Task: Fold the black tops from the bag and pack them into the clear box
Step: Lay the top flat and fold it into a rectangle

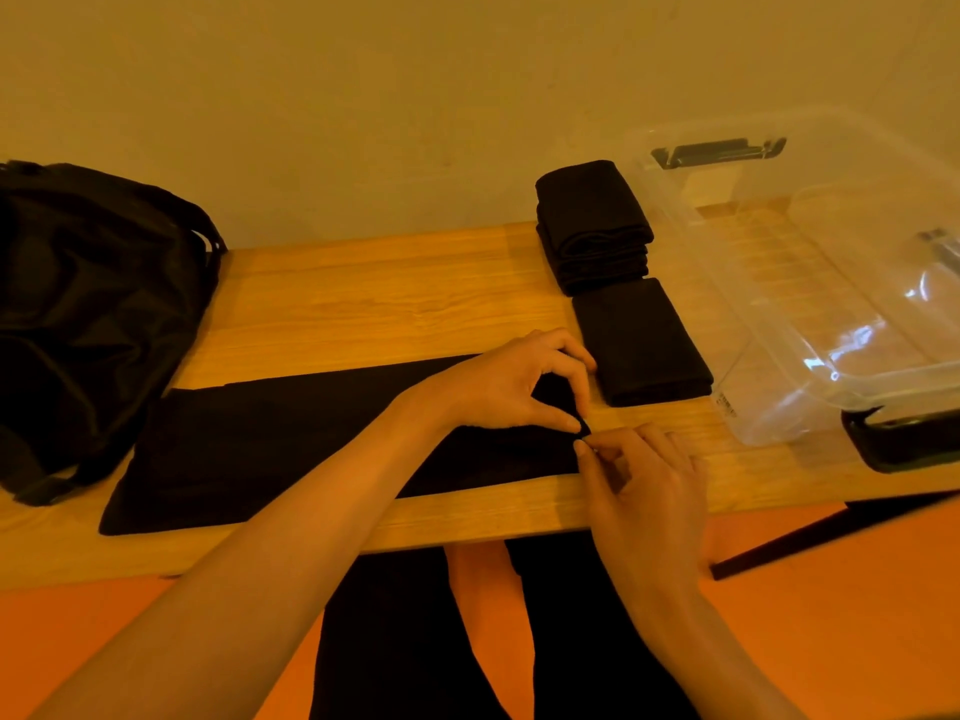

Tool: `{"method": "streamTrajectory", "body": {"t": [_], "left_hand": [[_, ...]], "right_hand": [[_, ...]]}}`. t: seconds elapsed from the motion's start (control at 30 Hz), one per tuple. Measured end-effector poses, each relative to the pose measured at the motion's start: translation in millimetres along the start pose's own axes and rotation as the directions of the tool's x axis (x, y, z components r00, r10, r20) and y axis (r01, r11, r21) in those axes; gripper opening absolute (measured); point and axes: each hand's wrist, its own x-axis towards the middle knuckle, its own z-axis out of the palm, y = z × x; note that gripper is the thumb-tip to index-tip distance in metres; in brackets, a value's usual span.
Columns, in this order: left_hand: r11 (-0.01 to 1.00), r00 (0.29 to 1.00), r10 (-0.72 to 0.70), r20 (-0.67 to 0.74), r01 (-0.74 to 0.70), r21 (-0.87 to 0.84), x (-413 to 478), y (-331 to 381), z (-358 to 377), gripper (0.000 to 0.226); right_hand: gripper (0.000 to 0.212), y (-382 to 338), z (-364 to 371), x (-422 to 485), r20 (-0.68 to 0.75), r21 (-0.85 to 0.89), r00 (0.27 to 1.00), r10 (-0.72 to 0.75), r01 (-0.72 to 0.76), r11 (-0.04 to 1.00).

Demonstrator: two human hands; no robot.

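Head view: fingers of left hand (509,387) and right hand (644,491) pinch one end of the black top (311,444); uneven pulling could skew its fold.

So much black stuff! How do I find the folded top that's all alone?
Find the clear box on the right. Beside its left wall sits a stack of folded tops; the lone top lies just nearer you, one flat square, not a pile.

The person wears black trousers (395,641). The left forearm (311,491) and right forearm (691,631) are bare, and a bare foot (483,569) shows between the legs.
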Motion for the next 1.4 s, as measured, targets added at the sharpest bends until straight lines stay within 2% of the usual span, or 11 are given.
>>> {"method": "streamTrajectory", "body": {"t": [0.37, 0.5, 0.57, 0.67, 0.73, 0.8, 0.87, 0.93, 1.03, 1.27, 1.4], "left_hand": [[0.975, 0.998, -0.043, 0.043, 0.033, 0.221, 10.4, 5.9, 6.6, 0.01], [0.968, 0.998, 0.005, -0.057, 0.009, 0.25, 12.9, 6.0, 16.4, 0.005], [0.984, 0.982, 0.034, -0.187, 0.0, 0.179, 6.4, 8.8, 21.0, 0.012], [0.998, 0.866, -0.017, -0.5, 0.046, 0.046, -30.6, 14.2, 16.7, 0.025], [0.968, 0.811, -0.166, -0.561, 0.241, 0.063, -71.5, 6.6, 9.9, 0.042], [0.848, 0.742, -0.336, -0.581, 0.506, 0.156, -120.2, -13.8, 5.0, 0.06], [0.665, 0.636, -0.441, -0.633, 0.706, 0.245, -167.7, -36.7, -0.2, 0.076], [0.517, 0.53, -0.51, -0.677, 0.818, 0.251, -209.1, -56.1, -3.2, 0.091], [0.412, 0.428, -0.596, -0.679, 0.889, 0.2, -253.5, -74.8, 2.4, 0.101], [0.442, 0.442, -0.58, -0.685, 0.876, 0.191, -268.6, -79.2, 12.3, 0.097], [0.532, 0.491, -0.31, -0.814, 0.799, 0.28, -268.9, -57.6, 23.4, 0.082]], "right_hand": [[0.007, -5.4, 1.2, 3.1, 0.002, -0.027, 1.0, 0.029, -0.029, 0.999], [0.004, -7.4, -0.9, 3.5, 0.028, -0.021, 1.0, 0.008, -0.008, 1.0], [0.015, -8.9, -6.1, 3.9, 0.028, -0.012, 1.0, 0.0, 0.001, 1.0], [0.029, -18.6, -14.6, 6.1, -0.011, -0.029, 0.987, -0.161, 0.161, 0.987], [0.032, -36.4, -7.9, 12.4, 0.036, -0.04, 0.941, -0.336, 0.337, 0.941], [0.051, -57.8, 11.0, 27.4, 0.216, -0.121, 0.887, -0.408, 0.439, 0.89], [0.071, -74.6, 31.0, 47.8, 0.442, -0.251, 0.822, -0.359, 0.497, 0.83], [0.08, -73.2, 42.7, 63.6, 0.596, -0.35, 0.767, -0.238, 0.515, 0.782], [0.086, -53.4, 43.8, 67.0, 0.611, -0.396, 0.774, -0.165, 0.48, 0.783], [0.089, -44.3, 34.0, 59.0, 0.627, -0.442, 0.768, -0.128, 0.486, 0.754], [0.089, -64.1, 30.2, 54.4, 0.582, -0.448, 0.796, -0.164, 0.483, 0.753]]}}
